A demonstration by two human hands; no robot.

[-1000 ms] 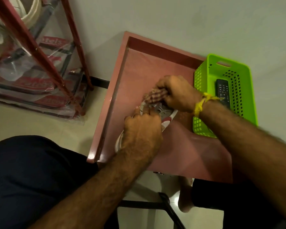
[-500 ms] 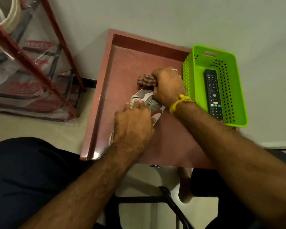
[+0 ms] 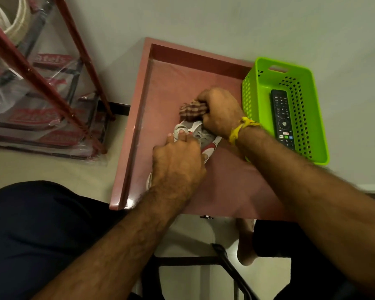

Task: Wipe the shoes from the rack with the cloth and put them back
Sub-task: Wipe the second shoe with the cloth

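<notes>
Two hands on one shoe, a grey-and-white trainer with glossy red trim, lying mid-desk on a smooth pinkish board with a raised lip along its left and far edges. The left hand clamps down over the shoe, fingers curled across its upper, pinning it. The right hand is fisted round the cloth, a soft checked brown-and-cream rag bunched into a wad that bulges out past the knuckles and presses at the shoe's toe end. A knotted yellow thread circles that wrist. Just right of the hands sits a lime-green plastic basket, boxy, walls perforated with square holes, a slim black remote flat inside. Far left, the rack: thin red metal bars, wrapped in crinkled clear plastic.
</notes>
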